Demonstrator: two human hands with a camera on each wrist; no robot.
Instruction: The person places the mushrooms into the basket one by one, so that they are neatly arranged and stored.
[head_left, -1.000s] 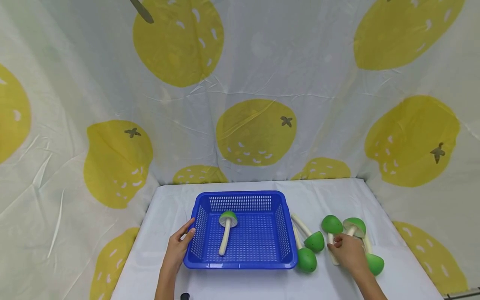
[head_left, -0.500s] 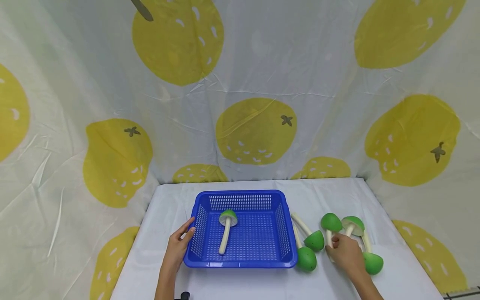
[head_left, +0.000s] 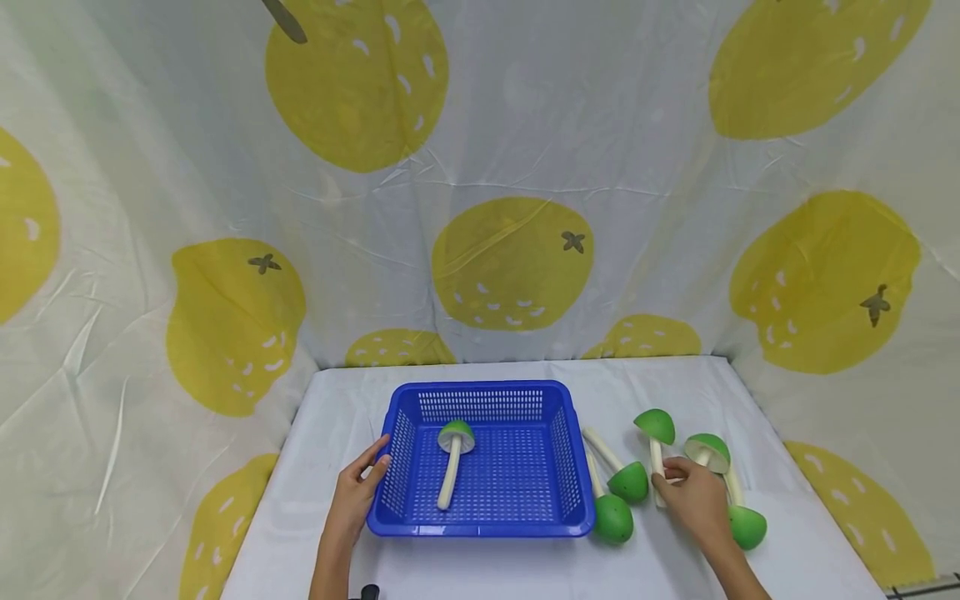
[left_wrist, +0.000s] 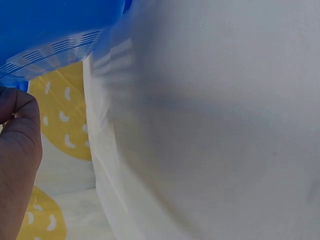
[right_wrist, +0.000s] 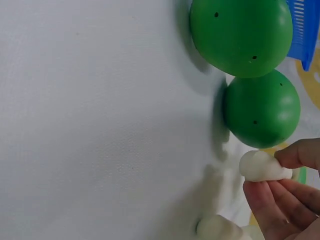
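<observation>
My right hand (head_left: 696, 498) pinches the white stem of a green-capped toy mushroom (head_left: 655, 427) between thumb and fingers. Its rounded stem end (right_wrist: 262, 166) points toward the camera in the right wrist view. At the left side of a blue plastic basket (head_left: 480, 531), my left hand (head_left: 352, 493) holds the rim, and its thumb (left_wrist: 20, 112) shows in the left wrist view. One mushroom (head_left: 449, 479) lies inside the basket, cap toward the back. Beside my right hand are another mushroom (head_left: 708, 451), cap at the far end, and one (head_left: 747, 527) with its cap nearer me.
Two more mushrooms lie between the basket and my right hand: one cap (head_left: 628, 482) sits behind the other cap (head_left: 613, 518). A white cloth (head_left: 495, 571) covers the table. Lemon-print curtain (head_left: 517, 167) rises behind and at both sides. A small black object (head_left: 370, 592) shows at the front edge.
The mushroom in my right hand has come up and slightly away from me, its cap now farther back and left of the neighbouring one. My left hand and the basket stay put.
</observation>
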